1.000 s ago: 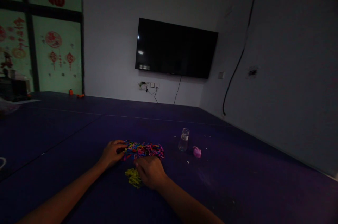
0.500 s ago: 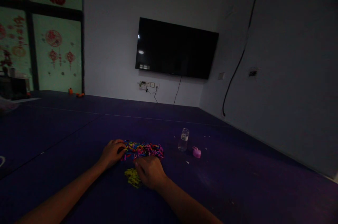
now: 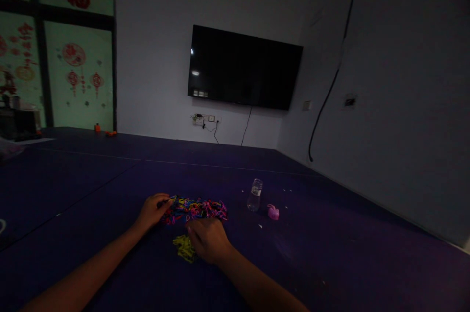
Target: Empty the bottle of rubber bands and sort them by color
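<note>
A tangled heap of multicoloured rubber bands (image 3: pixel 200 209) lies on the dark purple surface. My left hand (image 3: pixel 150 213) is at its left edge, thumb and forefinger pinched together on a band there. My right hand (image 3: pixel 210 241) is in front of the heap, fingers curled and pressed together, its fingertips turned down and away. What those fingers hold, if anything, is hidden. Just left of my right hand and nearer to me sits a smaller pile of yellow rubber bands (image 3: pixel 184 248), partly covered by that hand.
To the right of the heap stands a clear bottle (image 3: pixel 254 195), with a pink cap (image 3: pixel 272 212) beside it. Small white scraps (image 3: pixel 260 226) lie around them. Farther off are orange objects (image 3: pixel 110 133) near the glass door. A television (image 3: pixel 245 68) hangs on the wall.
My left hand has moved slightly left, and the heap's left edge now reaches farther that way. My right hand and the yellow pile look almost unchanged.
</note>
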A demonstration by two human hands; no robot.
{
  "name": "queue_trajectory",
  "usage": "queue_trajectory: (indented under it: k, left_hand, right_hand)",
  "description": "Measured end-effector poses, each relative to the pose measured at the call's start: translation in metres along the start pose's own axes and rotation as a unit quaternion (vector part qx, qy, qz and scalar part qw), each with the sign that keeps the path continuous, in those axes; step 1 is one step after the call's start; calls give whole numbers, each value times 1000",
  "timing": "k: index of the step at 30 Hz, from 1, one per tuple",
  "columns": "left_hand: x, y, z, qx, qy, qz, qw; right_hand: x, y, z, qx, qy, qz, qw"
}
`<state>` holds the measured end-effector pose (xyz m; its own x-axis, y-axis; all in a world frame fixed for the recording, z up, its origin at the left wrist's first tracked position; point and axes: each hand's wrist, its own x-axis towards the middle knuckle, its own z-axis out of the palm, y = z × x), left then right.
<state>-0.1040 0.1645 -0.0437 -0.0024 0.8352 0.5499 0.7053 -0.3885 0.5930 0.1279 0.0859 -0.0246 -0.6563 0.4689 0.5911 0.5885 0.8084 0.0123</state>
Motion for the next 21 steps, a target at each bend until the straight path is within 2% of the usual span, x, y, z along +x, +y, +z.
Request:
queue_trajectory:
  k: [3,9,15,21]
  left_hand:
    - [0,-1,1,-14,10,-16,1000]
    - [-2,4,-1,-45,16,0,999]
    - [-8,23,-9,-49,3,33,998]
    - [-14,45,-8,-67,-45,69,994]
  right_hand:
    - [0,1,0,7,-4,2,1000]
    - [2,1,0,18,-19,27,999]
    - [7,1,-1,60,12,73,996]
    - [6,4,4,53,10,80,995]
